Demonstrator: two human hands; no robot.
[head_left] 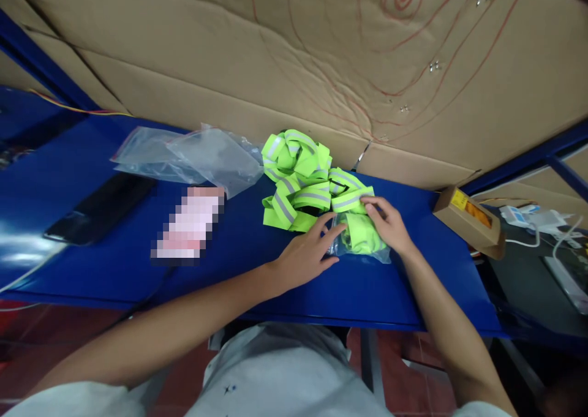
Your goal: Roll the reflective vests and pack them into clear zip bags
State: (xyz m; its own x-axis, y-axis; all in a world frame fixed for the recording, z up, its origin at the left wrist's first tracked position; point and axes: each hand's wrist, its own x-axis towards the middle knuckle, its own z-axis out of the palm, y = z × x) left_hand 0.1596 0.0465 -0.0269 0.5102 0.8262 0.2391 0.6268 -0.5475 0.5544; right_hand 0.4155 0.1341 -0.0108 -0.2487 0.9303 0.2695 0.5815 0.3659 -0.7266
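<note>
Yellow-green straps with grey reflective stripes [301, 160] lie in a loose pile on the blue table [220, 288]. In front of the pile's right side is a clear plastic bag [361, 236] with yellow-green fabric inside. My left hand [310, 251] is at the bag's left edge, its fingers spread and nothing visible gripped between them. At the bag's upper right, my right hand [386, 221] has its fingers bent over the bag and the strap above it; whether the fingertips pinch any material cannot be made out.
Flat clear bags [197, 157] lie left of the straps. Nearer are a pixelated phone-like object [190, 224] and a long black object [101, 209]. An open cardboard box [468, 221] stands at the right. Behind the table rises a cardboard sheet [229, 49].
</note>
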